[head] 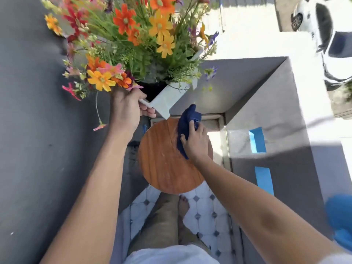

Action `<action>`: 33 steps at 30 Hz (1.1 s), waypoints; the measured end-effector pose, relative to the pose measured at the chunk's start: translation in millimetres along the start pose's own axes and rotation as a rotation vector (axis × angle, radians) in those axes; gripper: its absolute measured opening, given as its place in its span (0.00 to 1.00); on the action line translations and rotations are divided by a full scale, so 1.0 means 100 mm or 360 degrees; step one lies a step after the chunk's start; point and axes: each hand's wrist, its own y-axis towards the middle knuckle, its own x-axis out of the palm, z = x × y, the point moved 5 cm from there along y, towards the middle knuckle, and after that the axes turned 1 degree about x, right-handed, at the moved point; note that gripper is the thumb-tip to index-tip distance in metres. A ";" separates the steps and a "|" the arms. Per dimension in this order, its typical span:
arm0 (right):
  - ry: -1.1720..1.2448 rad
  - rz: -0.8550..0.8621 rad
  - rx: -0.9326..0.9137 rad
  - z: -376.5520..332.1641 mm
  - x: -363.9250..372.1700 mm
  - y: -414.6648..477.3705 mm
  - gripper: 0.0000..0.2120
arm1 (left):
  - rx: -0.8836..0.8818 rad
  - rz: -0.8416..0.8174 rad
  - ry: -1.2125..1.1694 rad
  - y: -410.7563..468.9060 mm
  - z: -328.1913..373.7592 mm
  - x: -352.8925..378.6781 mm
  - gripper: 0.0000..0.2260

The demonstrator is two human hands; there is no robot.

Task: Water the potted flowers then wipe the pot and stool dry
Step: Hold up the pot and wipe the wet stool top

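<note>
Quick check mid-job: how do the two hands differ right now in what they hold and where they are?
The left hand grips the white pot's rim, holding it tilted, off the stool; the right hand presses a dark blue cloth onto the round wooden stool top. The left is higher and farther out; the right lies flat on the seat. Both are bare and busy.

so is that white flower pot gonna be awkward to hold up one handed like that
Probably somewhat. The white pot is held tilted by its rim in the left hand, so the grip may slip if the surface is wet. The tall flowers spread well beyond the pot, so it likely feels top-heavy. Its flat sides suggest it won't roll once set on the stool.
</note>
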 end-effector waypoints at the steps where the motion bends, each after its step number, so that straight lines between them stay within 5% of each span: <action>1: 0.0017 0.0016 -0.0026 -0.11 0.07 0.01 0.26 | 0.0004 -0.0001 -0.0006 0.00 0.00 -0.02 0.10; 8: 0.0148 -0.0109 -0.0453 -1.01 0.59 -0.34 0.21 | 0.0005 0.0024 -0.0036 0.08 0.06 -0.05 0.09; 13: 0.0117 -0.0225 -0.0741 -1.02 0.67 -0.75 0.19 | -0.0009 -0.0014 -0.0071 0.06 0.03 -0.06 0.10; 23: 0.0042 0.0174 0.0061 0.54 -0.13 -0.02 0.19 | -0.0016 -0.0052 -0.0008 -0.01 -0.05 -0.01 0.10; 26: 0.0035 0.0192 0.0015 0.35 -0.05 -0.03 0.24 | -0.0029 -0.0045 -0.0022 -0.02 -0.07 -0.01 0.09; 33: 0.0220 0.0073 -0.0472 -0.78 0.62 -0.67 0.17 | -0.0040 -0.0037 -0.0017 0.00 -0.17 0.02 0.06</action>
